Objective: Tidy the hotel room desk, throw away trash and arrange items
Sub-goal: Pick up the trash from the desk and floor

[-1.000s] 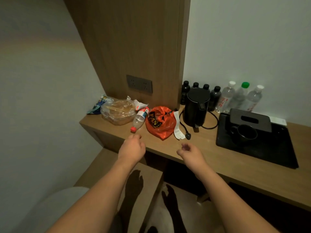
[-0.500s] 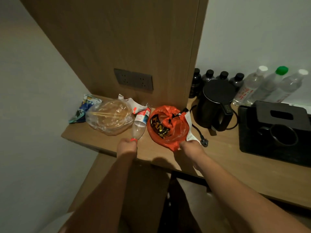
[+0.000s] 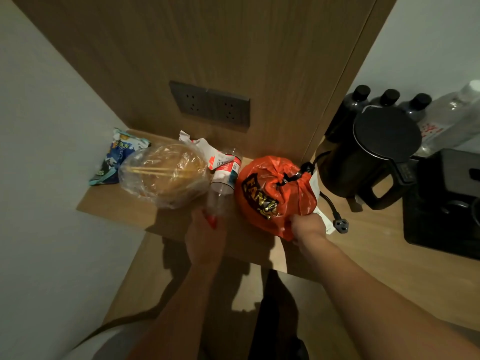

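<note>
An empty clear plastic bottle (image 3: 220, 188) with a red cap and a red-white label lies on the wooden desk (image 3: 168, 222). My left hand (image 3: 205, 240) grips its capped neck end. To its right sits a tied orange plastic bag (image 3: 272, 188) with black lettering; my right hand (image 3: 306, 226) pinches its near lower edge. Left of the bottle lies a clear bag (image 3: 163, 175) holding a round container and chopsticks. A blue snack packet (image 3: 117, 159) lies at the far left. Crumpled white-red paper (image 3: 205, 152) sits behind the bottle.
A black kettle (image 3: 376, 162) stands right of the orange bag, its cord and plug (image 3: 340, 226) lying on the desk. Behind it are dark bottles (image 3: 387, 97) and clear water bottles (image 3: 452, 118). A black tray (image 3: 446, 203) sits at right. A wall socket panel (image 3: 209, 106) faces me.
Both hands reached forward from above the desk edge; the left took hold of the bottle's cap end, the right took hold of the orange bag. The view moved closer and left.
</note>
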Demonstrator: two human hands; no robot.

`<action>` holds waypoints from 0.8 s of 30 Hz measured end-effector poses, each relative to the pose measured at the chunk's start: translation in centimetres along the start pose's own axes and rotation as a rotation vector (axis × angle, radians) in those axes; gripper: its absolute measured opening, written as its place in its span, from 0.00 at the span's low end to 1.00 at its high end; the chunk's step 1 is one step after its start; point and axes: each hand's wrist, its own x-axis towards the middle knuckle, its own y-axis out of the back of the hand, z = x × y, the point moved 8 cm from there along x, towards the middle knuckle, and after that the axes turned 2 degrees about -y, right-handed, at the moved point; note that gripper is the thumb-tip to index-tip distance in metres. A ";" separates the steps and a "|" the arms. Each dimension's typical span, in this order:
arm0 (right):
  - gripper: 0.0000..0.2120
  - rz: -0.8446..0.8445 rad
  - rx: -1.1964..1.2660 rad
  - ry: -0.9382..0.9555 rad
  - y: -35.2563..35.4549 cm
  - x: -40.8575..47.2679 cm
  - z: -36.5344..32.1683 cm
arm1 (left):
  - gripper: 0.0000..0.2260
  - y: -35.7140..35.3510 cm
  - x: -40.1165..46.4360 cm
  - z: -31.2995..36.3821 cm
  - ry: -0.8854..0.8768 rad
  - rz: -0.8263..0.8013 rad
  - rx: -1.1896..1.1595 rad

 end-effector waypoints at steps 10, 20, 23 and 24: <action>0.10 0.057 -0.068 0.217 6.2 -6.6 -1.2 | 0.08 10.5 -3.2 8.4 -0.206 0.305 -0.318; 0.08 -0.012 -0.116 0.362 12.1 -9.5 1.4 | 0.07 10.9 -6.5 17.9 -0.532 0.195 -0.324; 0.06 -0.010 -0.104 0.358 13.9 -10.3 2.6 | 0.07 8.4 -8.3 20.9 -0.622 0.132 -0.283; 0.06 -0.008 -0.116 0.349 14.6 -10.1 3.2 | 0.07 7.5 -9.0 21.9 -0.651 0.112 -0.258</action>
